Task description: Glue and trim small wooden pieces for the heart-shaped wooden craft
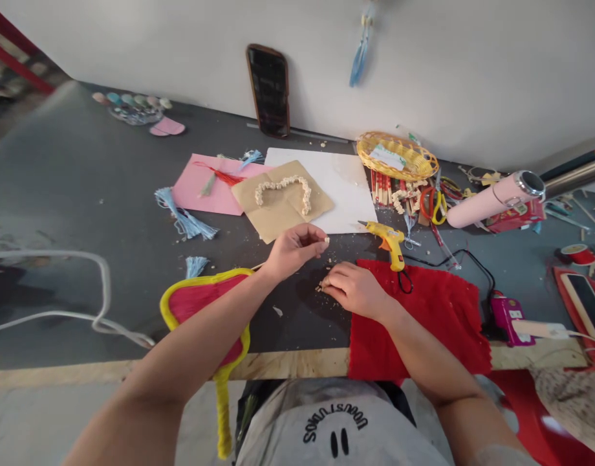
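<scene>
My left hand [297,249] is raised a little over the dark table, thumb and forefinger closed on a small cream piece [327,240]. Lower and to the right, my right hand [352,289] has its fingertips pinched together at the tabletop among small pale crumbs [319,287]; what they hold, if anything, I cannot make out. Behind my left hand, a bent strand of cream pieces [284,183] lies on a brown paper sheet [271,220]. A yellow glue gun [389,238] rests right of the hands, its nozzle toward the white sheet [350,188].
Red cloth [423,304] lies under my right forearm, a yellow-rimmed fan [205,298] under my left. Farther back stand a phone [269,90], a wicker basket [397,155] and a pink flask [494,199]. Scissors [433,204], a blue tassel [185,217] and cables [103,291] lie around.
</scene>
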{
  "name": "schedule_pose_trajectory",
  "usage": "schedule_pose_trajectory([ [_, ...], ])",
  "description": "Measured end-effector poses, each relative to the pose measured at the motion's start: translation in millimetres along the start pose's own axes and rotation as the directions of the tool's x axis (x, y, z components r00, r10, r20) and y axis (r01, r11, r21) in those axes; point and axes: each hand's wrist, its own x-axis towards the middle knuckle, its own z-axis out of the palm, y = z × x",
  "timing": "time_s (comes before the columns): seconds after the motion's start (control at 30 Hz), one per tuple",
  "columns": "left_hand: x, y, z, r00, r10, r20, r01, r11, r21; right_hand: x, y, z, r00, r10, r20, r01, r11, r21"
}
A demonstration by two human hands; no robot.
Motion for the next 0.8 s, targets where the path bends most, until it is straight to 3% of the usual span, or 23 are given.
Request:
schedule_pose_trajectory([
  [0.2,-1.5,-0.7,0.6,0.999,0.000,0.039,-0.001,1.000,0.024,2.0,-2.1,3.1,0.996,0.034,0.080,-0.017,0.981,-0.196],
  [0.43,-2.0,2.4,2.8,0.999,-0.028,0.041,0.027,0.999,0.041,3.6,-4.7,4.4,0.998,0.047,0.040,-0.040,0.986,-0.163],
  [0.6,-2.6,3.8,2.2,0.994,-0.059,0.092,0.053,0.996,0.066,3.0,-2.2,-4.3,0.979,0.104,-0.176,-0.102,0.995,0.021],
  [0.73,-4.6,2.6,3.3,0.978,-0.087,0.190,0.070,0.993,0.096,2.4,3.0,-10.9,0.893,0.189,-0.409,-0.150,0.981,0.127],
  [0.8,-5.8,0.9,4.3,0.968,-0.100,0.232,0.080,0.992,0.094,2.1,5.7,-10.6,0.862,0.193,-0.468,-0.144,0.980,0.139],
])
